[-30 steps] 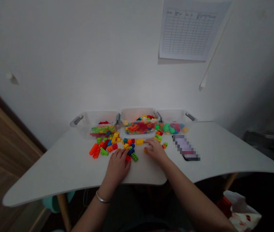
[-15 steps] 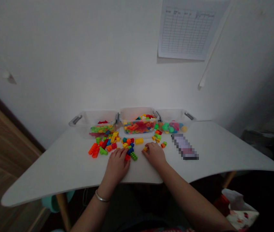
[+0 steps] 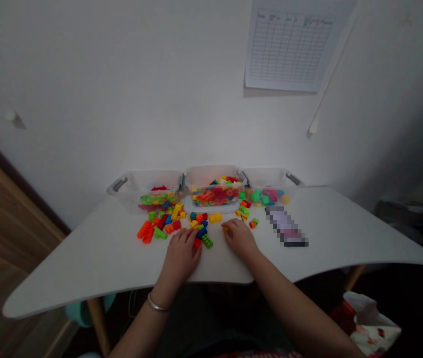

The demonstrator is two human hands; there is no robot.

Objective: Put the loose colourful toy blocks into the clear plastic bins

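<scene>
Touching a small yellow brick (image 3: 225,228) with its half-curled grip, the right hand (image 3: 239,238) rests in front of the middle clear tub (image 3: 213,174); the left hand (image 3: 180,256) curls just beside a green brick (image 3: 207,241). Whether either grip has hold of anything cannot be told.

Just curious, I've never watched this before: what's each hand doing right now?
Left hand: palm down, fingers loosely curved, nothing visible in them.
Right hand: fingers closed at a small yellow brick; cannot tell if holding it.

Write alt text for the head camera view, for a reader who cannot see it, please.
The left hand and right hand rest among loose colourful building bricks on a white table. Three clear plastic bins stand behind them.
</scene>
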